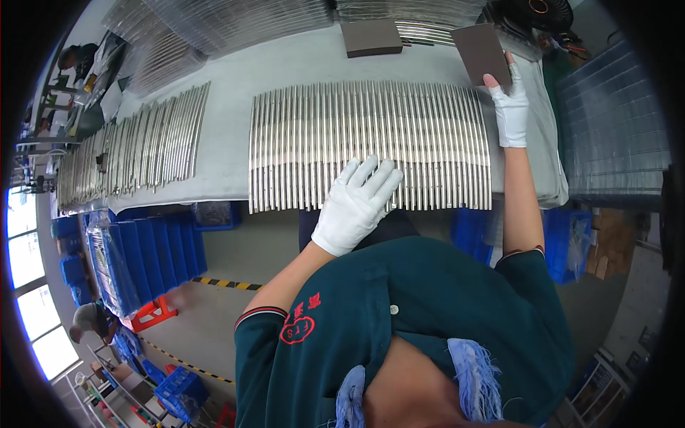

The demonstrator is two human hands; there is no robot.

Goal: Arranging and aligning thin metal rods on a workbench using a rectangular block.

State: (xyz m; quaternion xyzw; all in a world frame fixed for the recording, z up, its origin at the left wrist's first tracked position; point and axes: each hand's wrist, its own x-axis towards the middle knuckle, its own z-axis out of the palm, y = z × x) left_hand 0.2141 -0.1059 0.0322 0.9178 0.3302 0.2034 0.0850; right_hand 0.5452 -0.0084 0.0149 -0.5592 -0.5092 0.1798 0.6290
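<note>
A wide row of shiny metal rods (300,135) lies side by side on the pale table cover, their near ends reaching the table's front edge. My left hand (360,203), in a white glove, rests flat on the near part of this row with its fingers stretched out. At the far right, my right hand (511,103) grips a flat brown rectangular pad (479,53) between thumb and fingers, off the rods' right side. Its glove leaves the thumb tip and a fingertip bare. A similar brown block (372,38) lies beyond the row.
Another, less even group of metal rods (143,146) lies to the left. Clear plastic trays (235,25) are stacked along the back, near a few loose rods (426,33). A black fan (535,11) stands at the back right. Blue crates (146,260) sit below, left; other people are farther off.
</note>
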